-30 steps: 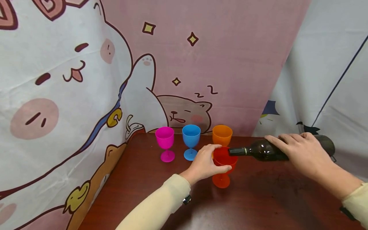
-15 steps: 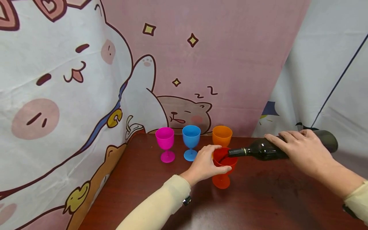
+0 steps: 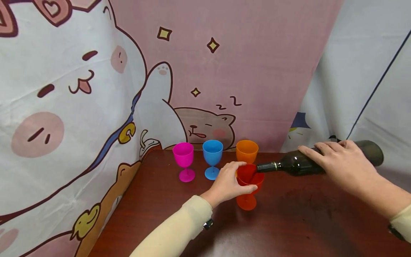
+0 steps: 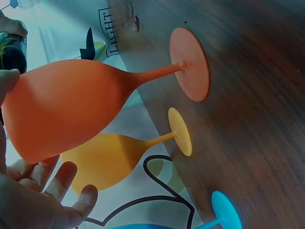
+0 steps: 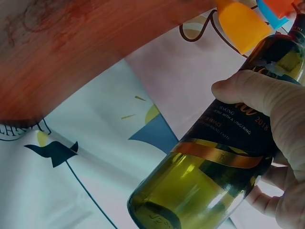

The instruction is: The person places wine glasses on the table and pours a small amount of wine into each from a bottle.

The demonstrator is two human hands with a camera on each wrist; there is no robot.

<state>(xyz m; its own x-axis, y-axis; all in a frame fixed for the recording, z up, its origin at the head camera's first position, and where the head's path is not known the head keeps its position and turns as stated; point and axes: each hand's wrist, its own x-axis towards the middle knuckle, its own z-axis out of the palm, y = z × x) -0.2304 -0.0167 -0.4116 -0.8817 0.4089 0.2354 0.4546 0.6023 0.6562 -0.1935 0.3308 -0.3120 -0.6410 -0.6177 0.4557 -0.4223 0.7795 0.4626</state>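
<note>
My left hand (image 3: 226,182) holds a red plastic goblet (image 3: 246,173) around its bowl, with thumb and fingers at the rim. The goblet stands upright on the table. In the left wrist view some fingers (image 4: 62,183) spread beside the bowl (image 4: 71,102). With my right hand (image 3: 346,166) I grip a dark green wine bottle (image 3: 293,163) by its labelled body. It lies tilted almost level, base raised, its mouth at the goblet's right rim. A thin dark stream shows inside the goblet. In the right wrist view the bottle (image 5: 219,167) has a black label and coppery band.
Behind the red goblet stands an orange goblet (image 3: 246,148), partly hidden. A blue goblet (image 3: 212,151) and a pink goblet (image 3: 183,155) stand to its left. All are on a dark red-brown wooden table (image 3: 282,228). A printed cloth (image 3: 263,71) hangs along the table's back edge.
The bottle's base has risen and moved slightly right, so it tilts more steeply. A dark stream, not visible a second ago, shows in the goblet. My left hand keeps its hold.
</note>
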